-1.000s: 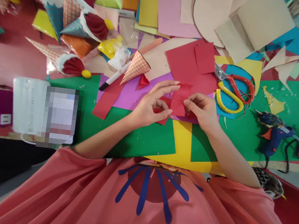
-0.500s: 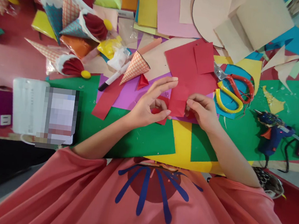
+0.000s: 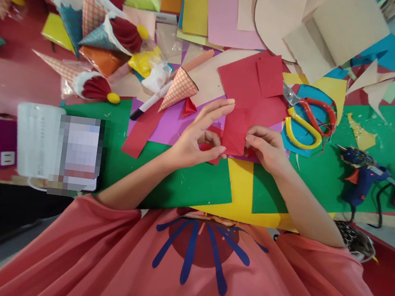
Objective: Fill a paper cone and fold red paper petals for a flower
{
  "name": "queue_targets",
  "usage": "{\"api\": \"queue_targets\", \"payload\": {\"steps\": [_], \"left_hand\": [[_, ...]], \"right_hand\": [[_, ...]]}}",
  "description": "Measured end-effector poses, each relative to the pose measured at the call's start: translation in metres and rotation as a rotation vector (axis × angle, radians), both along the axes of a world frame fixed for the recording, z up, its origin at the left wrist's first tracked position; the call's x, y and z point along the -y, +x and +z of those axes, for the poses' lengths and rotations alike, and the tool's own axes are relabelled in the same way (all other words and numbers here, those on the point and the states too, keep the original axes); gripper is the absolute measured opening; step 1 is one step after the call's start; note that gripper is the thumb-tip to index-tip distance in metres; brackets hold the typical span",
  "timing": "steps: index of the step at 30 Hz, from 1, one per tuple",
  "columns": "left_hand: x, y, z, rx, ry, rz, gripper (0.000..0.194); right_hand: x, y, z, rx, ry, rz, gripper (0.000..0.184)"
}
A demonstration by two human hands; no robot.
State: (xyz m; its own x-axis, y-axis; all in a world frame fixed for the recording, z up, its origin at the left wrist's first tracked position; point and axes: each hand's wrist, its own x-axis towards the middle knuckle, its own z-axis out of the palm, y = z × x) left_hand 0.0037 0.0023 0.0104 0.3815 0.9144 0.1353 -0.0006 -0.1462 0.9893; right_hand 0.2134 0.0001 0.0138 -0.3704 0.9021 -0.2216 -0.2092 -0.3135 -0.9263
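Between my hands is a small piece of red paper (image 3: 234, 132), its near edge folded or creased. My left hand (image 3: 198, 141) pinches its lower left corner between thumb and index finger, with the other fingers raised. My right hand (image 3: 267, 147) pinches its right edge between thumb and fingertips. Beyond it lies a larger red sheet (image 3: 236, 78) with a red square (image 3: 269, 76) on top. Left of my left hand are a small folded red paper piece (image 3: 188, 108), a red paper strip (image 3: 141, 134) and a checkered paper cone (image 3: 179, 89).
Scissors (image 3: 311, 116) with red and yellow handles lie right of my right hand. Farther right rests a blue glue gun (image 3: 357, 179) with its cord. Finished cones (image 3: 113, 37), a marker (image 3: 148, 106), a phone (image 3: 80, 153) and coloured sheets (image 3: 232, 13) surround the green mat (image 3: 193, 186).
Both hands hold nearly the same place and grip. The near edge of the small red paper looks slightly different between them; otherwise little has moved.
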Motion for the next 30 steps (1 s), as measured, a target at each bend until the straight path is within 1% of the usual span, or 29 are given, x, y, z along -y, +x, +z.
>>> {"api": "queue_targets", "payload": {"steps": [2, 4, 11, 16, 18, 21, 26, 28, 30], "left_hand": [[0.001, 0.0, 0.002, 0.006, -0.026, 0.031, 0.068], [0.002, 0.0, 0.003, -0.012, -0.019, 0.053, 0.067], [0.002, 0.0, 0.003, -0.023, -0.011, 0.035, 0.067], [0.002, 0.0, 0.004, -0.051, 0.032, -0.086, 0.067], [0.003, 0.0, 0.004, -0.059, 0.046, -0.1, 0.065], [0.004, 0.001, 0.001, -0.127, 0.107, -0.068, 0.055], [0.005, 0.003, -0.001, -0.347, 0.271, 0.034, 0.031], [0.006, 0.004, -0.001, -0.374, 0.284, 0.015, 0.032], [0.007, 0.005, -0.001, -0.332, 0.238, -0.048, 0.041]], "right_hand": [[0.0, 0.0, -0.001, -0.013, 0.0, -0.005, 0.018], [0.0, 0.0, -0.002, -0.018, 0.0, -0.007, 0.019], [0.001, 0.0, -0.003, -0.013, 0.005, -0.012, 0.021], [0.001, 0.0, -0.001, 0.025, -0.004, -0.02, 0.021], [0.0, -0.001, 0.001, 0.034, -0.016, -0.007, 0.023], [0.0, -0.002, 0.004, 0.039, -0.026, -0.001, 0.027], [0.0, -0.003, 0.006, 0.078, 0.004, -0.05, 0.029], [0.0, -0.003, 0.007, 0.104, 0.036, -0.054, 0.029], [0.0, -0.004, 0.009, 0.146, 0.081, -0.028, 0.03]]}}
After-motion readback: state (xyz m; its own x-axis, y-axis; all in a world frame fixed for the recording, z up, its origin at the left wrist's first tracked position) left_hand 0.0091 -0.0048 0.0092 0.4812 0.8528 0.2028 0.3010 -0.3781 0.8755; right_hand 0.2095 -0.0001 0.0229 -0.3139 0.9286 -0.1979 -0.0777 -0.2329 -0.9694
